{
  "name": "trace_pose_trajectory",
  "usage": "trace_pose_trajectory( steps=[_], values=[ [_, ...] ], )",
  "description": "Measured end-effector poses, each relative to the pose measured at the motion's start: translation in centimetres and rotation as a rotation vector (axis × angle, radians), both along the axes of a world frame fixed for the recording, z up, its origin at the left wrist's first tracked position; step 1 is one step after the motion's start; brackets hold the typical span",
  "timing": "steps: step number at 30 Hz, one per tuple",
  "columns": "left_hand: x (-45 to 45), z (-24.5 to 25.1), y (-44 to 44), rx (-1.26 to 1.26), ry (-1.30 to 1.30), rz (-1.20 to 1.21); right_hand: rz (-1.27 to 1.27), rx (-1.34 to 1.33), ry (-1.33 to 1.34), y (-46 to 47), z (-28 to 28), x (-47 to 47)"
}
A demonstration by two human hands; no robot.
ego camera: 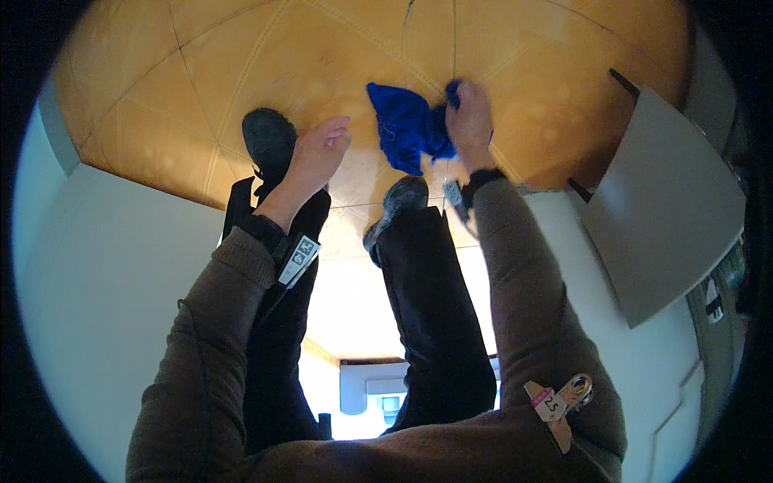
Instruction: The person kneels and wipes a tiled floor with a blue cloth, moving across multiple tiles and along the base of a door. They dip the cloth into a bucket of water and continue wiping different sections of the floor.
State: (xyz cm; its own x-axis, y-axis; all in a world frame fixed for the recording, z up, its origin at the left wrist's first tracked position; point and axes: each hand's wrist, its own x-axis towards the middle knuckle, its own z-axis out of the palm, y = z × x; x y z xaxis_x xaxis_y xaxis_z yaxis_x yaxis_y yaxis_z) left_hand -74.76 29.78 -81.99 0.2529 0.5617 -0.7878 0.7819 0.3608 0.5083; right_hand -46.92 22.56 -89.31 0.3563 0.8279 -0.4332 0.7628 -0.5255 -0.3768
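A bright blue cloth lies crumpled on the tan tiled floor, a little beyond my right shoe. My right hand grips its right end, and a dark blue tuft pokes out past the fingers. To the left, my left hand hangs above the floor beside my left shoe, fingers loosely curled and nothing visible in them. My right shoe points toward the cloth. Each wrist wears a black strap with a small device, the left one bearing a printed code.
A grey panel with dark legs stands at the right, close to a white wall. Another pale wall rises on the left. Strong light comes from behind my legs. A metal clip is fastened to my brown sweater.
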Motion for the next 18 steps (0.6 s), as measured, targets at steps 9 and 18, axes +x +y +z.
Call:
trace_pose_trajectory(
  steps=[9,18],
  values=[
    [-1.1,-0.3,-1.6,-0.113,-0.053,-0.041,-0.105,-0.789,0.142,-17.7,-0.7,-4.1],
    [-2.4,3.8,-6.2,-0.248,-0.139,-0.412,-1.432,-0.274,1.372,-17.5,6.3,-2.6]
  ],
)
